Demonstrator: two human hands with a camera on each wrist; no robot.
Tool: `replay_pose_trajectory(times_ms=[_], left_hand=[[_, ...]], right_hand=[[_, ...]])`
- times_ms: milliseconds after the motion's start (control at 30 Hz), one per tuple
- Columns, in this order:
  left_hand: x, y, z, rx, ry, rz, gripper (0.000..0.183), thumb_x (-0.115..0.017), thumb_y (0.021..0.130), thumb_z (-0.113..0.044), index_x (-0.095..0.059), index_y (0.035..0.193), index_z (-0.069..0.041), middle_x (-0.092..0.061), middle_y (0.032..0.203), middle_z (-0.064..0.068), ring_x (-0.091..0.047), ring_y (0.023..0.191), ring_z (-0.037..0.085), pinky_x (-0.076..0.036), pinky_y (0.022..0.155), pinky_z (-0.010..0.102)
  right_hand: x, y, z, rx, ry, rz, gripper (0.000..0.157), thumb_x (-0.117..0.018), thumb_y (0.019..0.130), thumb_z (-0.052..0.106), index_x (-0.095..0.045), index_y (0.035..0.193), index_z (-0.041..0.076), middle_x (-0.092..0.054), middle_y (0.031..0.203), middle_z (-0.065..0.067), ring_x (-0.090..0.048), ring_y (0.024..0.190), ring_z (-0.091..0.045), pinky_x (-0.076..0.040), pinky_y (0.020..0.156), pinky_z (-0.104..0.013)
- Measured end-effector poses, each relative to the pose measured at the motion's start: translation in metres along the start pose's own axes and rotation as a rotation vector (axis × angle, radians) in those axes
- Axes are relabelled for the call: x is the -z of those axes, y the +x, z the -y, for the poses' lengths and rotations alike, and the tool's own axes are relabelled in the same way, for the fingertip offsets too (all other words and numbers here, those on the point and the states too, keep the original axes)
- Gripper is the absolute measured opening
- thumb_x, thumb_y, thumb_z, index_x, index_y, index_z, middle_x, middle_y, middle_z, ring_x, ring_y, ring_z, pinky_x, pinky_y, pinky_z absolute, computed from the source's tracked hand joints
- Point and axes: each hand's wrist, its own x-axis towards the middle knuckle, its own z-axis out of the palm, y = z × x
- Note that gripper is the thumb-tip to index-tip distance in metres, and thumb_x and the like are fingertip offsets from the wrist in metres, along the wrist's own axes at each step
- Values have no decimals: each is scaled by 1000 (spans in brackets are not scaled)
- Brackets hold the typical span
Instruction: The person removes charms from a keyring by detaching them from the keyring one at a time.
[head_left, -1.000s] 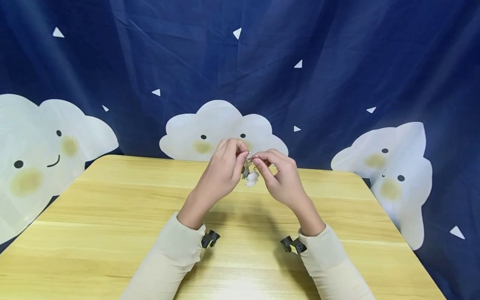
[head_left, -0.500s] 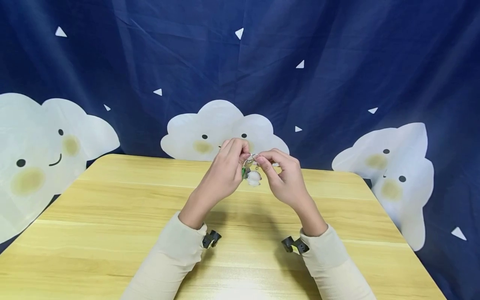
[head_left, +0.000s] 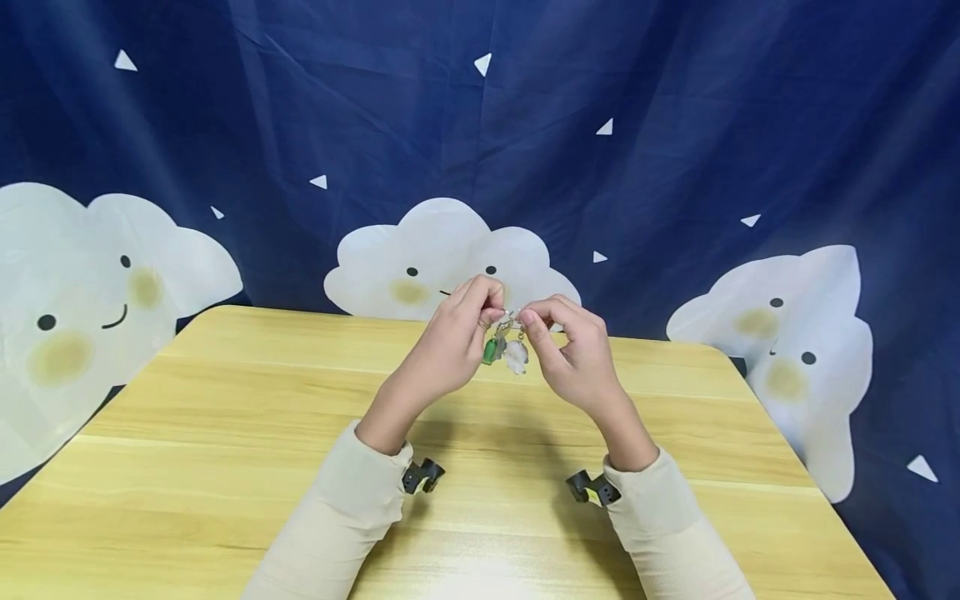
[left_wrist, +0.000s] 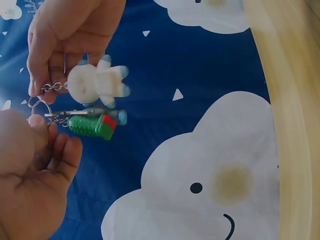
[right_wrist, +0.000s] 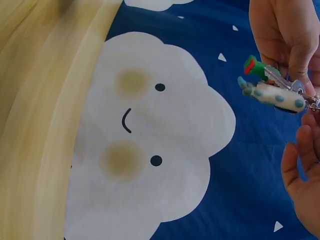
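Keyring [left_wrist: 42, 102] is held up in the air over the far side of the bench [head_left: 300, 408]. The person's left hand [head_left: 447, 346] has its grip pinched on it, and the right hand's [head_left: 573, 354] grip pinches beside the chain [left_wrist: 54, 87] of a white figure charm [left_wrist: 95, 84]. Next to that dangle a red-ended green charm [left_wrist: 86, 125] and some slim silvery piece [left_wrist: 75, 113]. Behind hangs a navy curtain [head_left: 360, 92] with printed clouds [head_left: 442, 229].

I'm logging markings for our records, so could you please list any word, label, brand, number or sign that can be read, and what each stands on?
No text can be read.
Blue curtain: faint marks, possibly lettering, in the left wrist view's top-left corner, too blurred to read.
Green charm, white charm: nothing legible.
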Motion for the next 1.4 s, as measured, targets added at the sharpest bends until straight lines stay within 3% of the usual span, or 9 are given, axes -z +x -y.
replay_pose_trajectory(times_ms=[133,233,600,800,1000,1233,1400], left_hand=[[2,0,1,70,-54,39,8,-48,104,-6,-42,99,-6,-43,87,6,-45,78,19,-40,69,31],[3,-1,1,94,-65,56,7,-47,105,-7,-42,100,-6,-43,86,6,-44,75,18,-40,67,31],[3,0,-2,9,-35,45,8,-53,102,-8,-47,98,-6,-46,87,5,-45,79,17,-41,71,30],[3,-1,-2,11,-65,-39,5,-59,102,-8,-58,98,-5,-55,87,4,-50,77,15,-45,70,29],[3,-2,-4,-3,-57,-109,7,-62,100,-8,-62,96,-2,-61,88,5,-54,76,15,-48,71,29],[1,-1,-7,-56,-85,-132,4,-66,97,-6,-64,95,-3,-63,88,5,-56,77,14,-48,70,28],[-1,0,-8,-88,-108,-125,4,-68,95,-1,-65,94,-3,-63,87,4,-55,76,13,-47,69,26]], right_hand=[[1,1,-1,63,-45,-1,29,-56,107,23,-71,93,2,-64,80,-6,-55,73,-15,-46,68,-25],[2,1,-2,88,-62,3,35,-53,108,28,-70,92,2,-62,78,-5,-54,72,-14,-45,69,-23],[6,4,-2,89,-89,38,40,-49,109,30,-63,81,6,-53,70,-1,-47,66,-13,-38,60,-24],[10,3,-2,7,6,111,37,-49,110,27,-62,84,4,-51,72,1,-47,66,-12,-40,60,-26],[13,2,3,-122,182,165,31,-50,109,20,-62,86,3,-52,75,1,-48,67,-14,-42,62,-27],[13,1,3,-174,328,140,33,-51,109,19,-60,83,1,-50,72,-3,-47,65,-17,-41,59,-28],[15,1,3,-211,342,128,33,-52,109,18,-60,82,0,-52,72,-6,-49,67,-17,-44,61,-27]])
